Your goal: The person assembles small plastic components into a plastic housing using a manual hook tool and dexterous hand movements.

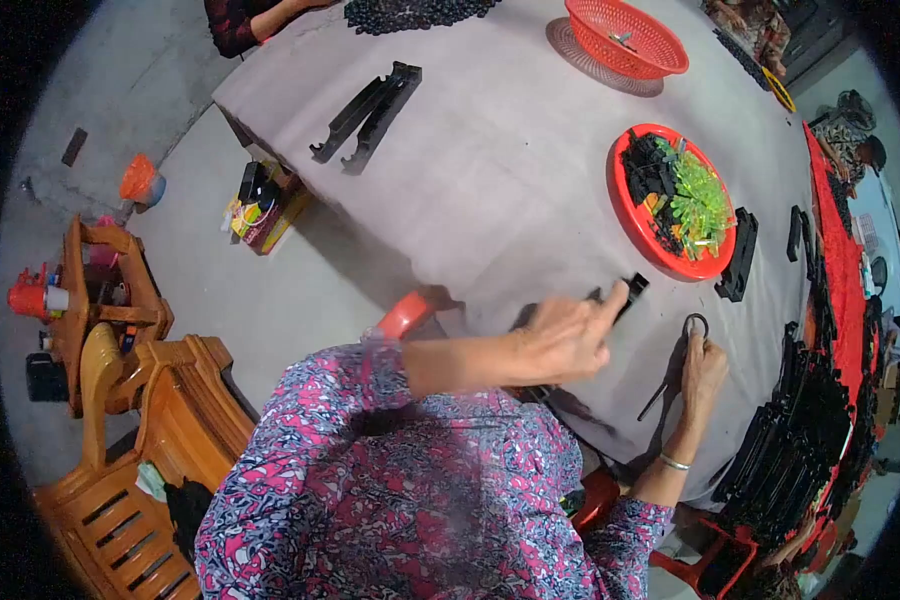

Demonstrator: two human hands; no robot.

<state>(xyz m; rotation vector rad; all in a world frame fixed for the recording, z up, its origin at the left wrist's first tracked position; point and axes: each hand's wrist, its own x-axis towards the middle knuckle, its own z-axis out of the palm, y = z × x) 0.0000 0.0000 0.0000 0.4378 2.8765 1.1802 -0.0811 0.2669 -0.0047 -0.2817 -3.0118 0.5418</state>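
My left hand [570, 345], slightly blurred, reaches across my front with its fingers around a black plastic part. One end of the black plastic part [638, 286] juts out past the fingertips; most of it is hidden under the hand. On the right, my right hand [705, 372] is closed on a thin black tool with a ring at its top [697, 323]; its slim shaft slants down toward the table edge. Beyond both hands stands a red round tray [625, 208] of small black, bright green and a few orange pieces. A black part [738, 255] lies against its right side.
Two long black parts [370, 112] lie on the cloth-covered table [490, 170] at the far left. A red basket [630, 40] stands at the back. Stacked black parts [790, 425] crowd the right. A wooden chair [150, 470] is at left; other people sit around.
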